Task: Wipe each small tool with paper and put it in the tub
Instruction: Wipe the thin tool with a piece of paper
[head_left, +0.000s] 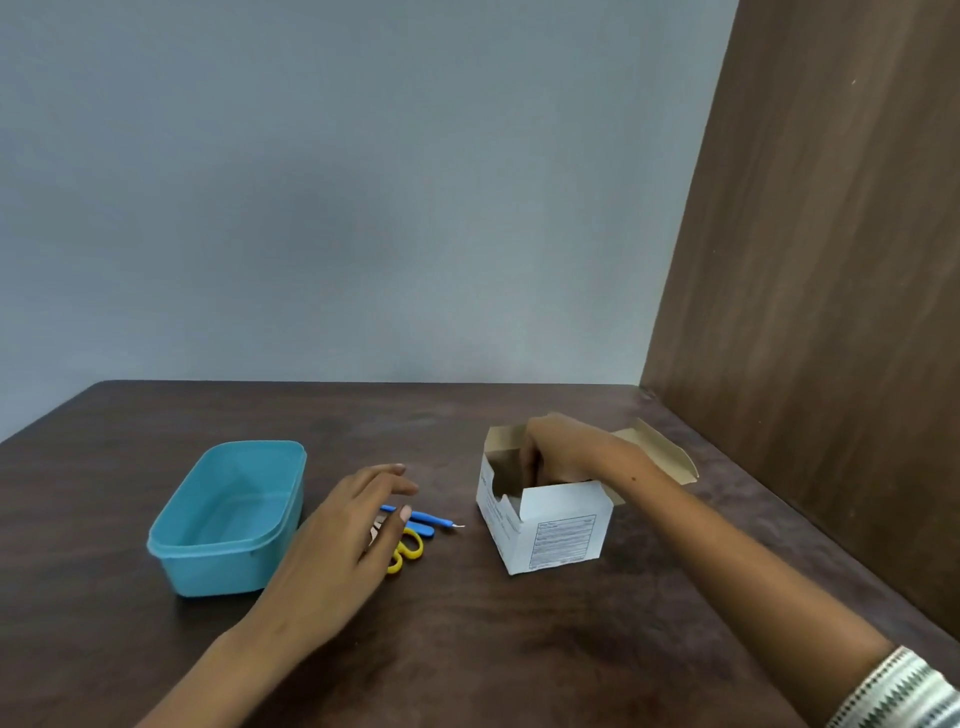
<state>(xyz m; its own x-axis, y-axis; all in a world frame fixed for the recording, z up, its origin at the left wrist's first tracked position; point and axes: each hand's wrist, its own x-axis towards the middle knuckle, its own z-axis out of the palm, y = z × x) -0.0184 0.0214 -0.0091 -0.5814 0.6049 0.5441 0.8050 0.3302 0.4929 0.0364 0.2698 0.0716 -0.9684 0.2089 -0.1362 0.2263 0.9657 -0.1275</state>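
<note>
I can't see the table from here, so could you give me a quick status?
Left hand open over tools. Right hand inside box. Tub empty.

The desk (467, 649) runs back to a wall (363, 182) along its far edge, and a panel (831, 260) stands along its right edge. The tub (228, 519) sits toward the left edge, its opening facing up. Just to its right lie the small tools: a hooked pick (434, 518) farthest back, a second tool (423, 530) beside it, and the scissors (408, 553) nearest the front edge. The left hand (353, 525) hovers over them, partly hiding them. Farther right, nearer the far right corner, stands a box (545, 525) with its flaps open; the right hand (556, 449) reaches down into it from above.
</note>
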